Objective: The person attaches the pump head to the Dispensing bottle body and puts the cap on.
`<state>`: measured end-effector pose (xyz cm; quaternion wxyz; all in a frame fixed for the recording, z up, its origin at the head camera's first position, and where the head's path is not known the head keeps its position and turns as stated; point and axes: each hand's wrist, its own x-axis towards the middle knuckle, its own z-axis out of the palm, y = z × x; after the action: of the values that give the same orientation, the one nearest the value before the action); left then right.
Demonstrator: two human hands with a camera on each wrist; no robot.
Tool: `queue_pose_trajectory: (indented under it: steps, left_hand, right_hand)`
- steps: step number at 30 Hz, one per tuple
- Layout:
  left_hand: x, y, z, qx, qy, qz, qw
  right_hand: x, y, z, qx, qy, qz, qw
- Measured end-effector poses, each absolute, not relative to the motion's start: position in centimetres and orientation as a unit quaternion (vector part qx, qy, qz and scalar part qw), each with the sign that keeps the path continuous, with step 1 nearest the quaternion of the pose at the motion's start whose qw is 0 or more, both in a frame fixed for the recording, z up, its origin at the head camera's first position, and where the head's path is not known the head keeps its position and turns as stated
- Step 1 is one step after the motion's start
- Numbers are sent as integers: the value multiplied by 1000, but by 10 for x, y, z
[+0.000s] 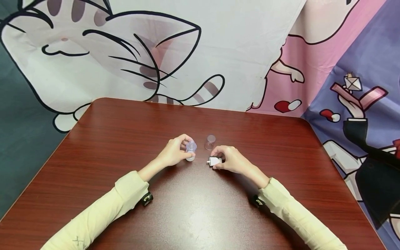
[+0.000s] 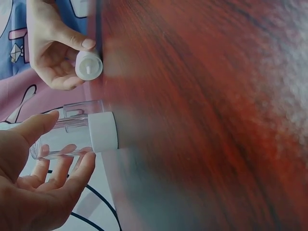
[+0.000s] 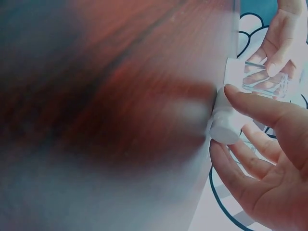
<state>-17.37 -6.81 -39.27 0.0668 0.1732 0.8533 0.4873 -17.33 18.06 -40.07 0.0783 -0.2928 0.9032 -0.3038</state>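
My left hand holds a small clear bottle with a white bottom part, upright on the table, thumb on one side and fingers on the other. In the left wrist view the white part of this bottle stands against the tabletop. To its right, my right hand pinches a white pump piece between thumb and fingers, lying sideways with its thin stem toward the left hand. Low over the wood, the same pump piece shows its rounded end in the right wrist view.
A clear see-through cap stands on the table between and slightly behind both hands. The dark red wooden table has rounded far corners. Behind its far edge hangs a cartoon-printed cloth. Dark wrist cameras sit below the sleeves.
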Motion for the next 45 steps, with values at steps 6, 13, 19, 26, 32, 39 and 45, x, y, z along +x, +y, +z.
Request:
queue_pose_trajectory:
  steps: [6, 13, 19, 26, 32, 39, 45]
  left_hand:
    - [-174, -69, -393, 179, 854, 484, 67]
    - [-174, -70, -393, 181, 855, 482, 67]
    - [-174, -71, -394, 179, 858, 478, 61]
    - [-173, -71, -395, 181, 858, 478, 55]
    - [-173, -71, -397, 184, 858, 477, 51]
    - [-171, -70, -395, 184, 861, 472, 48]
    - [-171, -69, -394, 181, 864, 467, 48]
  right_hand:
    - [-172, 181, -401, -288, 908, -292, 79]
    - [-170, 180, -402, -292, 908, -291, 67]
    - [-170, 179, -404, -300, 907, -287, 64]
    - [-171, 179, -405, -303, 910, -278, 52]
    - [-170, 179, -405, -301, 912, -276, 46]
    - [-169, 180, -404, -301, 911, -281, 41]
    - [-169, 179, -403, -296, 910, -288, 47]
